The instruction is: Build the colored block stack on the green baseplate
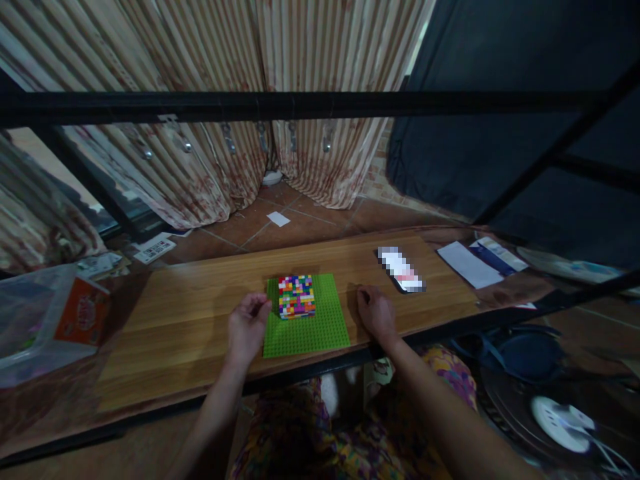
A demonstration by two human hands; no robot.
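A green studded baseplate (330,327) lies on a wooden board in front of me. On its upper left part sits a block of many-coloured toy bricks (297,297), built up in layers. My left hand (249,323) is at the baseplate's left edge, thumb and fingertips brought together beside the brick block. Anything small between those fingertips is too hard to make out. To the right of the baseplate my right hand (376,312) rests on the wood, its fingers curled in and nothing showing in it.
A lit phone (401,269) lies on the wooden board (190,313), beyond my right hand. Papers (473,263) are at the far right. A clear plastic bin (45,313) with an orange label stands at the left. A black bar (320,105) crosses in front of the curtains.
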